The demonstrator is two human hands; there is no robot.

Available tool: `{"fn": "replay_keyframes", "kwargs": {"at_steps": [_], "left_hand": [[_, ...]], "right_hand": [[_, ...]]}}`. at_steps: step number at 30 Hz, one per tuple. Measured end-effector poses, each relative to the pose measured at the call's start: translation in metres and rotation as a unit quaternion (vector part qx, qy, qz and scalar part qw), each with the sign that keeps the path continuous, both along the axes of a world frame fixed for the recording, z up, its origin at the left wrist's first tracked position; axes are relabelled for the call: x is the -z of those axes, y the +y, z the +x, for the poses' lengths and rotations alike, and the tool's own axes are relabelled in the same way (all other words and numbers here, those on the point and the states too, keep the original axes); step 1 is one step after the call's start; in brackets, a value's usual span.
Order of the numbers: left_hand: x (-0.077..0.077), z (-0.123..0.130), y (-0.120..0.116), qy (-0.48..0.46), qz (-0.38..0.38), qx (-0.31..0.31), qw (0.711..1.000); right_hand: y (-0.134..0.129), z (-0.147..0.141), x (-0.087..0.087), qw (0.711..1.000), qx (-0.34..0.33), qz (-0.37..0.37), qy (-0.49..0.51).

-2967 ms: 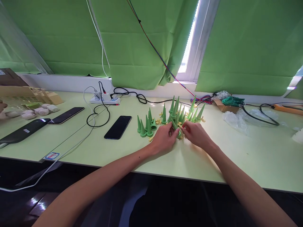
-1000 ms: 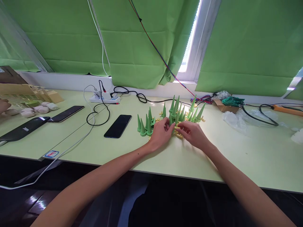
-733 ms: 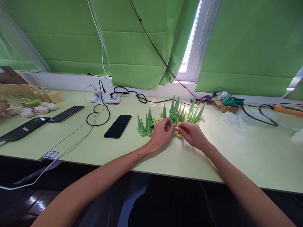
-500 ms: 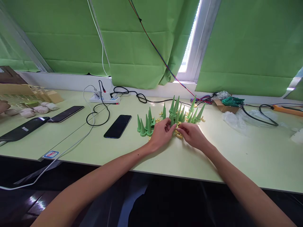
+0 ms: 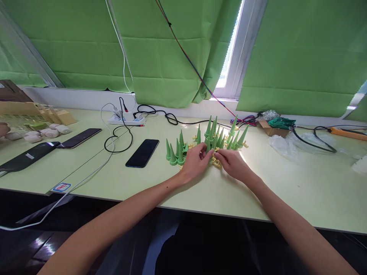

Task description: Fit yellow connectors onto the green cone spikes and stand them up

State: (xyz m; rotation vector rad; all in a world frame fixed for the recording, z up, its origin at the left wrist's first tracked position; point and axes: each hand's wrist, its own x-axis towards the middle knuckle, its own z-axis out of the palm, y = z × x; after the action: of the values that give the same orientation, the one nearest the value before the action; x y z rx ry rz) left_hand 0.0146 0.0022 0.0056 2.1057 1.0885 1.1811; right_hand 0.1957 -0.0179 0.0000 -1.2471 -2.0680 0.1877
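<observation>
Several green cones (image 5: pixel 180 154) stand upright on the pale table, left of and behind my hands. My left hand (image 5: pixel 197 158) is closed at the front of the cones, its thumb and fingers together on something too small to make out. Close on its right, my right hand (image 5: pixel 233 162) has its thumb and index finger pinched; what lies between them is too small to name. Small yellow pieces (image 5: pixel 216 162) lie on the table just under and between the two hands. More yellow pieces show among the cones.
A black phone (image 5: pixel 142 153) lies left of the cones. Further left are another phone (image 5: pixel 81 138), a black flat object (image 5: pixel 25 157) and pale rounded objects. A power strip (image 5: pixel 126 120) with cables sits at the back. Clear plastic bags (image 5: pixel 283 147) and a small cardboard box (image 5: pixel 273 130) are to the right.
</observation>
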Motion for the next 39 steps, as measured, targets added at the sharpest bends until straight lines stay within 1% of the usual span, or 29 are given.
{"fn": "replay_keyframes", "kwargs": {"at_steps": [2, 5, 10, 15, 22, 24, 28, 30, 34, 39], "left_hand": [[-0.0009, -0.0001, 0.0003, -0.003, 0.0, -0.006, 1.0], [-0.0019, -0.0002, 0.0006, -0.005, 0.0, -0.01, 1.0], [-0.0007, 0.0004, 0.0009, 0.0, 0.006, -0.013, 1.0], [0.0007, 0.0002, 0.001, 0.006, 0.015, -0.006, 1.0], [-0.001, -0.0002, -0.0003, 0.01, 0.028, 0.01, 0.999], [-0.001, 0.0, -0.0007, 0.011, 0.031, 0.012, 0.999], [0.0, 0.0005, -0.001, 0.008, 0.034, 0.016, 0.999], [0.0001, 0.0005, -0.0012, 0.006, 0.03, 0.017, 0.999], [-0.0008, 0.0009, -0.0032, -0.006, 0.011, 0.022, 1.0], [-0.0012, 0.0018, -0.0051, -0.047, -0.022, 0.043, 0.998]], "right_hand": [[-0.0013, -0.0006, -0.0017, 1.0, 0.006, -0.009, 0.009], [-0.0032, -0.0014, -0.0039, 0.999, -0.004, -0.026, 0.018], [-0.0031, -0.0015, -0.0035, 1.0, -0.014, -0.009, 0.004], [-0.0022, -0.002, -0.0018, 1.0, -0.02, -0.008, 0.016], [-0.0006, -0.0024, -0.0006, 0.999, -0.008, -0.019, 0.031], [-0.0004, -0.0028, -0.0012, 0.998, -0.007, -0.036, 0.047], [-0.0013, -0.0034, -0.0035, 0.993, -0.006, -0.093, 0.078], [-0.0019, -0.0038, -0.0047, 0.991, -0.006, -0.102, 0.085], [-0.0026, -0.0043, -0.0071, 0.991, 0.005, -0.081, 0.11], [-0.0027, -0.0035, -0.0089, 0.982, 0.033, -0.064, 0.176]]}}
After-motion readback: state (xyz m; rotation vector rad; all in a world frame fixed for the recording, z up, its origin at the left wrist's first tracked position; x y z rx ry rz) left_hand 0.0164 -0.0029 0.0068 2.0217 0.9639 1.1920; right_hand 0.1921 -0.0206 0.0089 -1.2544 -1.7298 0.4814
